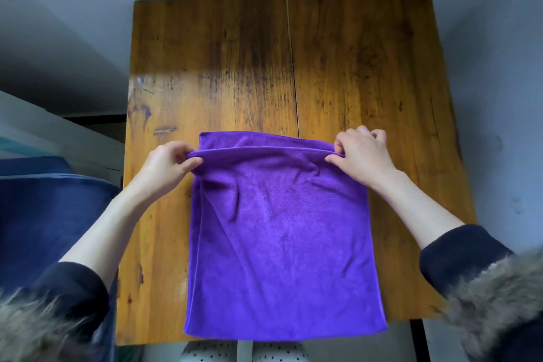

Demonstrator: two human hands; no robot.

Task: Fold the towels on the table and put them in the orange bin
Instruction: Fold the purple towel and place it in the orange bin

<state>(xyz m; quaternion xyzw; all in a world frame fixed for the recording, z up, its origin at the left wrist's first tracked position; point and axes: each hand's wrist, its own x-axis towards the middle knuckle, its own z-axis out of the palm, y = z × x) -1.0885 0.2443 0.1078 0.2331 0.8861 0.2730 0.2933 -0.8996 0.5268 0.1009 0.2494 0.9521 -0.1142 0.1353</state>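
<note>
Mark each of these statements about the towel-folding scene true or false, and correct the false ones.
1. Both hands pinch the purple towel at the corners of its upper layer. True: the left hand and the right hand each grip one.
2. The towel lies on a wooden table. True.
3. The orange bin stands on the table beside the towel. False: no orange bin is in view.
4. The towel's upper layer covers the lower one fully. False: a strip of the lower layer shows beyond the held edge.
5. The towel is green. False: it is purple.
</note>
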